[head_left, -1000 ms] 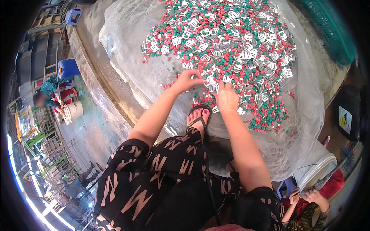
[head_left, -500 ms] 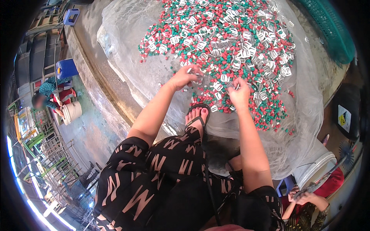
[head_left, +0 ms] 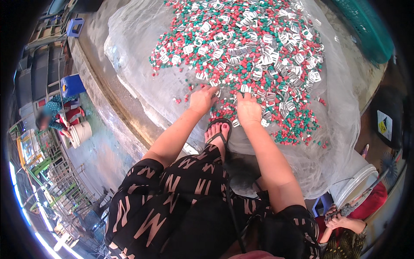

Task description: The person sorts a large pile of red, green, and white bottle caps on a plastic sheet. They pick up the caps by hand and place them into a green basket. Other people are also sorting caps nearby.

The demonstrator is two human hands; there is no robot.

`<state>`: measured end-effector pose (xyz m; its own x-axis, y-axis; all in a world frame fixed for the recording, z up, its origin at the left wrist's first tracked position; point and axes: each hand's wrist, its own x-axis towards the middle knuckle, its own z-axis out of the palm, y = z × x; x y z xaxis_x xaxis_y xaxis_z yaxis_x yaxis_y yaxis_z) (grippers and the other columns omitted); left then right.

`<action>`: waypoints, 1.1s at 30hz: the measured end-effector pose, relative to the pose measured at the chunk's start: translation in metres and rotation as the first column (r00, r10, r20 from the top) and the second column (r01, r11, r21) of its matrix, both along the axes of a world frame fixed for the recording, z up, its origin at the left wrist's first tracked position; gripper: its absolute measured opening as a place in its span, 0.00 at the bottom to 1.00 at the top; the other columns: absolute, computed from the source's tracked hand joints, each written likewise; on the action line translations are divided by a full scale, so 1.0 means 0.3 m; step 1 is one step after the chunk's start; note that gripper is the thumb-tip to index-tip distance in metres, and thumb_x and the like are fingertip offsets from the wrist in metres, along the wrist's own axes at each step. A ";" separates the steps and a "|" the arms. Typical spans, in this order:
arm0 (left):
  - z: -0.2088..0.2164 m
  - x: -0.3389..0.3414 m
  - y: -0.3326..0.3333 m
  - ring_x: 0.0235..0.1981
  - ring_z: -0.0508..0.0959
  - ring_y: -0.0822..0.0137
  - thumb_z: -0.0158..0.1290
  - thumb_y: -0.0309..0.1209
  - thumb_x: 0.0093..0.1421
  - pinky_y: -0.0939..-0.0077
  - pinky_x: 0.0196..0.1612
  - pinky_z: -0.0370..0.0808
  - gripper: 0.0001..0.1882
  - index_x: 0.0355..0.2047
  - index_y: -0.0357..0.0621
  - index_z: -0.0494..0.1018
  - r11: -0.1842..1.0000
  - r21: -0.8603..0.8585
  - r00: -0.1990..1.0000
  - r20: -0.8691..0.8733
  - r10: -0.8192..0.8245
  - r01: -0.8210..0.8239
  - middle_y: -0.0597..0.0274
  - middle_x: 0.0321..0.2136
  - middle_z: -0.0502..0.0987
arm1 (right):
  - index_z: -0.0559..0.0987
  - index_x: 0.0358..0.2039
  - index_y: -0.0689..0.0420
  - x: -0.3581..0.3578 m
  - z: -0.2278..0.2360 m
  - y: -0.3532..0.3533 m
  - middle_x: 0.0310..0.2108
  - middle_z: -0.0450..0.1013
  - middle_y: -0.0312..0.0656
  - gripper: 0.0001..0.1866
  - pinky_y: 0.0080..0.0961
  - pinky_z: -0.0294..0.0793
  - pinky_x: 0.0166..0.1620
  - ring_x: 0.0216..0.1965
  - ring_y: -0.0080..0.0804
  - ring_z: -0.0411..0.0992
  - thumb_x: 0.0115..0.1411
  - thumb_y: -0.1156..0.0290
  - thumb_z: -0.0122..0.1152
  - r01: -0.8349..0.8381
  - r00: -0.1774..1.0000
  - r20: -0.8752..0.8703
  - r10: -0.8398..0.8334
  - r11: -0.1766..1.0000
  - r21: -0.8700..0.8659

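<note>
Below me is a spread pile of small red, green and white pebble-like pieces (head_left: pixel 181 45), mixed with many silvery slotted buckles (head_left: pixel 267 39). It lies on a pale mesh net (head_left: pixel 129 47). At the pile's near left edge my left hand (head_left: pixel 202 100) is closed, with a silvery buckle (head_left: pixel 218 93) at its fingertips. A little to the right, my right hand (head_left: pixel 249 110) reaches palm down into the pile. Its fingers are pressed together at another slotted buckle (head_left: pixel 245 88). Both sets of fingertips are partly hidden by the hands.
My sandalled foot (head_left: pixel 218 131) stands on the net between my arms. A green basket (head_left: pixel 362 26) sits at the far right. At lower right, another person's hands (head_left: pixel 338 220) are beside a white bucket (head_left: pixel 355 183). A person works by a bucket (head_left: pixel 80 133) at left.
Both hands have lowered to the pile; the right has moved left and turned palm down, reaching a buckle. The left has shifted slightly nearer. The whole view has shifted a little.
</note>
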<state>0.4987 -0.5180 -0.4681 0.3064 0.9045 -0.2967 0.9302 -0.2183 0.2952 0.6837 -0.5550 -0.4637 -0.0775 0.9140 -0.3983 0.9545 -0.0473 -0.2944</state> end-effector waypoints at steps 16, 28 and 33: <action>0.327 0.358 0.220 0.26 0.76 0.64 0.48 0.42 0.60 0.81 0.16 0.67 0.14 0.37 0.46 0.70 0.160 -0.716 0.172 0.368 0.914 0.679 0.55 0.31 0.75 | 0.74 0.35 0.60 0.450 0.576 0.161 0.32 0.71 0.41 0.09 0.23 0.70 0.29 0.34 0.29 0.72 0.55 0.70 0.59 0.417 0.279 -0.904 -0.324 0.889 -0.189; 0.335 1.052 0.116 0.40 0.72 0.66 0.42 0.44 0.62 0.73 0.44 0.68 0.14 0.36 0.48 0.69 0.174 -0.511 -0.203 -0.003 0.979 0.842 0.63 0.34 0.71 | 0.75 0.32 0.55 0.661 0.550 0.084 0.43 0.66 0.45 0.18 0.40 0.61 0.49 0.44 0.44 0.65 0.38 0.65 0.65 0.400 0.907 -0.421 0.007 0.299 0.866; 0.235 1.045 -0.044 0.42 0.73 0.59 0.41 0.45 0.62 0.66 0.47 0.71 0.18 0.40 0.45 0.69 0.289 -0.724 -0.283 0.135 0.950 0.627 0.56 0.37 0.73 | 0.75 0.34 0.56 0.717 0.419 -0.033 0.42 0.67 0.46 0.17 0.42 0.60 0.49 0.44 0.46 0.64 0.43 0.62 0.62 0.535 0.829 -0.554 -0.084 0.407 0.740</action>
